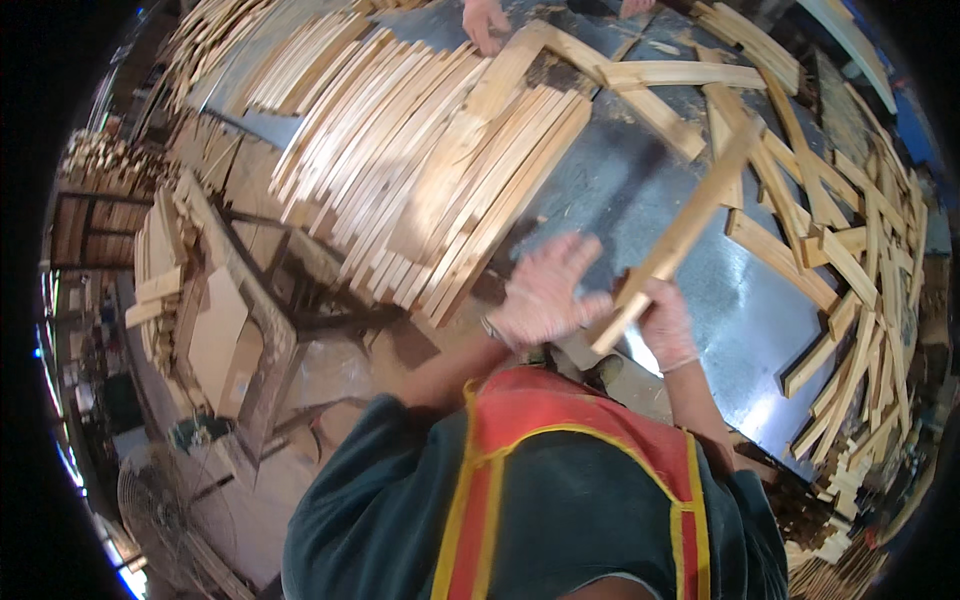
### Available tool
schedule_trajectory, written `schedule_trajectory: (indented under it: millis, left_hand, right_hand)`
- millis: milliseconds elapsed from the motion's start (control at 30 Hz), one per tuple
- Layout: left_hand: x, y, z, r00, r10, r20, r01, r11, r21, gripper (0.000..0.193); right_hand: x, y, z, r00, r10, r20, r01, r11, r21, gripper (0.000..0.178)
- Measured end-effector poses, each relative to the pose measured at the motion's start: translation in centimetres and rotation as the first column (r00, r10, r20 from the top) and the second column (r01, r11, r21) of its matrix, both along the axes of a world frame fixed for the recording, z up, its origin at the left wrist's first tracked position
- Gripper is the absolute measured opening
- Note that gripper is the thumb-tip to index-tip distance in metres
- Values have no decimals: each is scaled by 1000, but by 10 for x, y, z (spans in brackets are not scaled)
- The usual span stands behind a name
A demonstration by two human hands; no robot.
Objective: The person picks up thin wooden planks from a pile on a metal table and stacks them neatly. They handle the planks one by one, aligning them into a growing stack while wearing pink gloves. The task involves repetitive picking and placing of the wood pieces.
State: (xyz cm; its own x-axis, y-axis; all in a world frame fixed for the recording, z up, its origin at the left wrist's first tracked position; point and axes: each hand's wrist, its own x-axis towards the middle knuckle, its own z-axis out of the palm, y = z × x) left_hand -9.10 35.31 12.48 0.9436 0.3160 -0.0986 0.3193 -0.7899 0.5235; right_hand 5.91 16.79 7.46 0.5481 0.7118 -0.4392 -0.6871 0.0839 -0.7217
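Observation:
My right hand (pixel 668 322), in a thin pale glove, is closed round the near end of a long wooden strip (pixel 690 215). The strip slants up and away to the right over the metal table (pixel 590 190). Fingers spread, my gloved left hand (pixel 550 292) is slightly blurred and holds nothing; its thumb is close to the strip's near end. Just beyond it lies a row of wooden strips (pixel 390 150) set side by side. A wider board (pixel 480 115) lies slanted across that row, smeared by motion.
Loose strips (pixel 850 230) are heaped along the table's right side. Another person's hand (pixel 485 22) is at the far edge beside the row, and part of a second hand (pixel 635 7) shows there. A wooden frame stand (pixel 290 330) with boards is on the left.

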Motion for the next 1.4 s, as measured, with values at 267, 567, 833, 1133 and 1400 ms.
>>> schedule_trajectory:
  millis: [267, 567, 833, 1133, 1400]
  left_hand:
    - [-26, 182, -49, 696, 663, -276, -572, 744, 345, 110]
    - [13, 10, 25, 784, 608, 124, -508, 745, -432, 88]
    - [151, -23, -19, 945, 65, 320, -240, 804, 545, 80]
    - [175, -185, -105, 798, 426, -426, -470, -1, -882, 60]
    - [168, -168, -105, 933, 320, -162, -162, -26, -986, 46]
  right_hand:
    - [23, -170, -44, 967, -254, -9, 242, 930, -276, 65]
    - [55, -255, -13, 993, -34, -111, 25, 996, -86, 76]
    - [82, -288, -29, 787, 62, -614, 158, 942, 298, 92]
    - [36, -251, -34, 936, -3, -351, 56, 988, 141, 70]
    - [35, -235, -10, 895, 158, 417, 103, 836, -538, 111]
